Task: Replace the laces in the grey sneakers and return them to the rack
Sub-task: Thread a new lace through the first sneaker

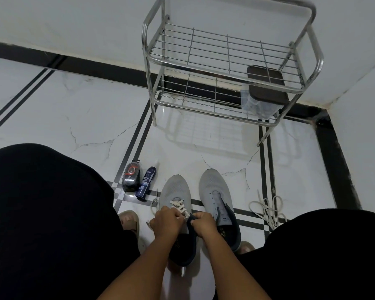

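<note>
Sneakers sat on the floor (74, 109): my left hand (167, 221) pinched the cream lace (179, 205) on the left sneaker (175, 189), hiding its upper eyelets; my right hand (201, 224) gripped its tongue (192, 219); beside it, the unlaced sneaker (212, 191).

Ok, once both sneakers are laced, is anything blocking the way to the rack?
Nothing visible does: bare floor lies between the sneakers and the rack. A lidded container fills the lower shelf's right end.

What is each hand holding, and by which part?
The left hand pinches the white lace where it leaves the left sneaker. The right hand grips that sneaker's dark tongue at its top edge.
</note>
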The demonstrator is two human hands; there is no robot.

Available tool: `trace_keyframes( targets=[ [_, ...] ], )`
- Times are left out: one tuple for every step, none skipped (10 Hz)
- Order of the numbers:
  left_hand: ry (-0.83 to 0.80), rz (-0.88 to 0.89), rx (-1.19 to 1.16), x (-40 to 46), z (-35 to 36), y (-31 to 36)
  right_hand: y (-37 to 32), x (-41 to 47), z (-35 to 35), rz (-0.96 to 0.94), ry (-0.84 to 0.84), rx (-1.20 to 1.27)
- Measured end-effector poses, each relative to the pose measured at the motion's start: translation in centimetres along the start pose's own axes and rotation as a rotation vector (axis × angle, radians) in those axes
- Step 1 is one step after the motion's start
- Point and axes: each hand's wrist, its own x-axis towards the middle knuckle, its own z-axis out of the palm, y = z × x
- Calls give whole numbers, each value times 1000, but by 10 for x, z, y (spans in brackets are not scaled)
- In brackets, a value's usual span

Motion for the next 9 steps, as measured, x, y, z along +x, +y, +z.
trace_keyframes(
  targets=[
    [15, 0, -15, 0, 0, 2, -2, -3, 0, -2, -4, -8],
    [38, 59, 45, -1, 0, 4, -3, -3, -1, 13, -32, 16],
    [30, 91, 74, 0, 1, 3, -4, -6, -4, 86, -38, 264],
    [-11, 79, 31, 0, -2, 3, 1, -1, -3, 116, -17, 395],
    [7, 92, 31, -1, -2, 2, -6, 0, -2, 215, -28, 561],
    [91, -68, -28, -8, -1, -9, -10, 13, 0, 129, -58, -8],
    [121, -263, -163, -12, -4, -19, -12, 13, -3, 213, 81, 470],
    [62, -288, -262, -10, -5, -20, -7, 6, -19, 227, 225, 780],
    [-6, -248, -213, -10, -5, -21, -41, -21, -61, 164, 527, 976]
  ],
)
